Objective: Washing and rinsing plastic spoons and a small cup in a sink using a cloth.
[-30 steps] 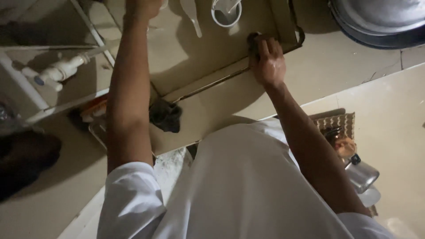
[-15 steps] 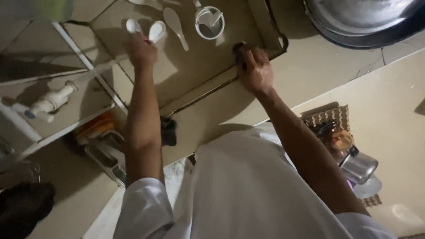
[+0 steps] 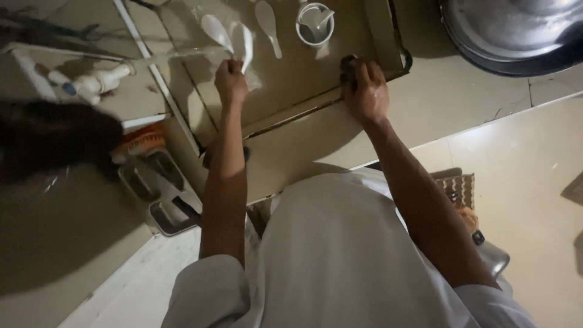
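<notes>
The left hand (image 3: pixel 231 82) has its fingers clamped on a white plastic spoon (image 3: pixel 245 44) over the shallow beige tray (image 3: pixel 291 91), while the right hand (image 3: pixel 366 91) fingers are closed on a small dark object (image 3: pixel 348 63) at the tray's edge, so the wet spoon could slip.

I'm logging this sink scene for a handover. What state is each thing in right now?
Left hand: closed on a white spoon.
Right hand: pressed on the tray's edge, over something dark.
Other white spoons: lying flat in the tray.
Cup: upright, a spoon inside.
Metal pan: resting on the counter.
</notes>
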